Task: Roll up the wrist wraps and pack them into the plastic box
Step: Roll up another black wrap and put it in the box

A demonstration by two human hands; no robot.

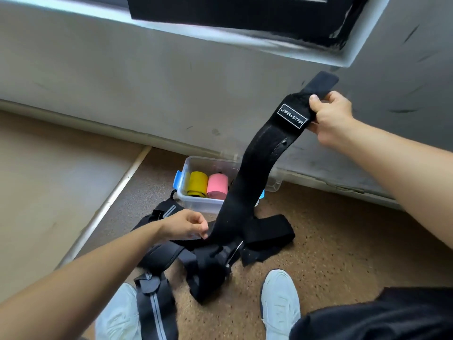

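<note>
One wrist wrap (pixel 247 180), ends pinched by left fingers (pixel 200 227), right fingers (pixel 316 105)

Right hand (pixel 329 119) raised, gripping wrist wrap (pixel 247 182), left hand (pixel 187 225) low, pinching its lower part

Hanging black wrap (pixel 247 182) blocks plastic box (pixel 196 204) right half; rolls (pixel 216 186) fill left.

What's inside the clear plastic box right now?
A yellow roll and a pink roll lie side by side in the plastic box. The raised black wrist wrap covers its right part, so anything there is hidden.
</note>
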